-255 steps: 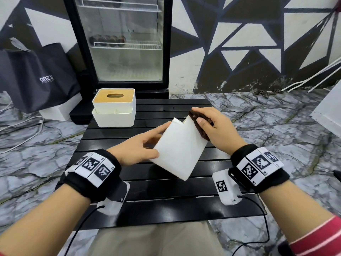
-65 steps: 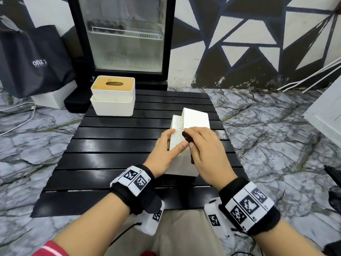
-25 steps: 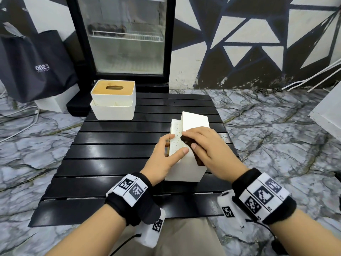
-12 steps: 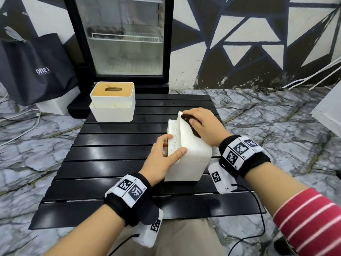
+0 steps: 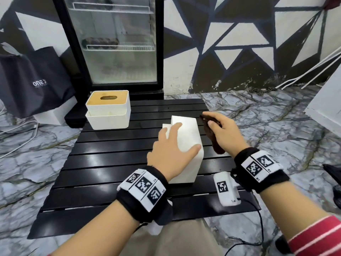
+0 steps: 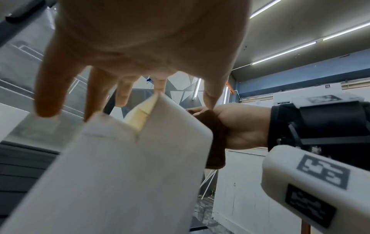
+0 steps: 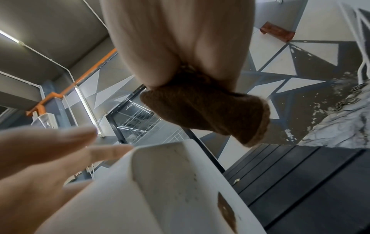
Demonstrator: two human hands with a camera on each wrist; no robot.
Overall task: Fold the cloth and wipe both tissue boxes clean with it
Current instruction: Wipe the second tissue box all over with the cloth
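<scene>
left hand (image 5: 170, 154) spread flat, right hand (image 5: 224, 132) fingers (image 5: 212, 124) curled

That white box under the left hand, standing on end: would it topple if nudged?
Probably: the white tissue box stands tall on a narrow end. The left hand lies on it, perhaps steadying it. Its flat, sharp-edged walls look rigid.

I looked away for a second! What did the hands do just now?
The right hand lifted the brown cloth off the white box to its right side. The left hand moved from the box's side onto its top. The wooden-lidded box stayed put.
</scene>
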